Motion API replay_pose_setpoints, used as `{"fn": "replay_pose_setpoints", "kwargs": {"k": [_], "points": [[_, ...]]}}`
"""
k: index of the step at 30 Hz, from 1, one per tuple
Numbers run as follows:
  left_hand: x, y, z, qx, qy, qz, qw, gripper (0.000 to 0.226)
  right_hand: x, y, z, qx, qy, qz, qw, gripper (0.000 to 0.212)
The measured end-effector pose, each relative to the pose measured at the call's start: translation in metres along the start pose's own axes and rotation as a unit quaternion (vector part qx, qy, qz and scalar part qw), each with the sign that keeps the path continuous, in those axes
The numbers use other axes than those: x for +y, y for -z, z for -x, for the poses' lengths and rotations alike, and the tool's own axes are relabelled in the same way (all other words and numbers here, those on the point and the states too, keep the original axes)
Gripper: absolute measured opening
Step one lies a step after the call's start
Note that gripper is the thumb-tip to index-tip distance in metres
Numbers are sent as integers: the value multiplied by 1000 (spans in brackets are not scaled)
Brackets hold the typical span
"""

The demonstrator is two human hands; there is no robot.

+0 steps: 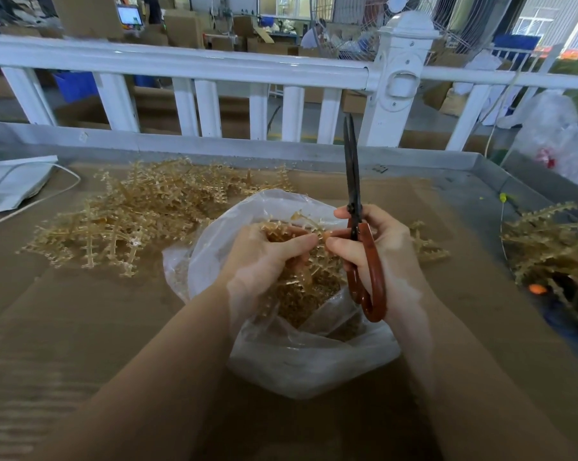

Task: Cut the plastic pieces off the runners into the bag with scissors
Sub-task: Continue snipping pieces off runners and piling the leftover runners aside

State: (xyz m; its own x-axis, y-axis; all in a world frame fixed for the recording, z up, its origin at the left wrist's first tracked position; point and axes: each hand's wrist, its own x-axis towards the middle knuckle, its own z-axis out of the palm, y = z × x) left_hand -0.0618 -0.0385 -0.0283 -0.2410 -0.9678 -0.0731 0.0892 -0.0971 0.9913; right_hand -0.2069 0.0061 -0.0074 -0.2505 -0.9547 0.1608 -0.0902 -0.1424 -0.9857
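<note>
Over the open clear plastic bag (pixel 301 364), my left hand (pixel 264 257) grips a tan plastic runner (pixel 306 224) covered in small pieces. My right hand (pixel 377 247) holds the red-handled scissors (pixel 369 261), their dark blades closed and pointing straight up. My right thumb and forefinger also touch the runner's end beside my left fingertips. Cut tan pieces (pixel 301 294) lie inside the bag.
A large heap of tan runners (pixel 131 217) lies on the cardboard-covered table (pixel 81 327) to the left. Another pile of runners (pixel 547 247) sits at the right edge. A white railing (pixel 214 66) runs behind the table. A white sack (pixel 11 181) lies far left.
</note>
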Motion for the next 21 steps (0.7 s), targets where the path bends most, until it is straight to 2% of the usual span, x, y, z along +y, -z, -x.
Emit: {"fn": "replay_pose_setpoints", "kwargs": {"k": [2,6,10,17,21], "points": [[0,-1,0,-1,5,14,1000,9,1,0,0,1,7,4,1000,33],[-1,-3,0,7,10,27,1000,24,3,-1,-2,2,13,11,1000,33],[-3,-6,0,15,1,29,999,11,3,-1,-1,2,19,16,1000,33],[-5,-8,2,24,-5,31,999,14,4,-3,-1,-22,43,42,998,31],[-7,-4,-2,65,18,67,995,11,9,-3,0,-11,71,110,991,21]]}}
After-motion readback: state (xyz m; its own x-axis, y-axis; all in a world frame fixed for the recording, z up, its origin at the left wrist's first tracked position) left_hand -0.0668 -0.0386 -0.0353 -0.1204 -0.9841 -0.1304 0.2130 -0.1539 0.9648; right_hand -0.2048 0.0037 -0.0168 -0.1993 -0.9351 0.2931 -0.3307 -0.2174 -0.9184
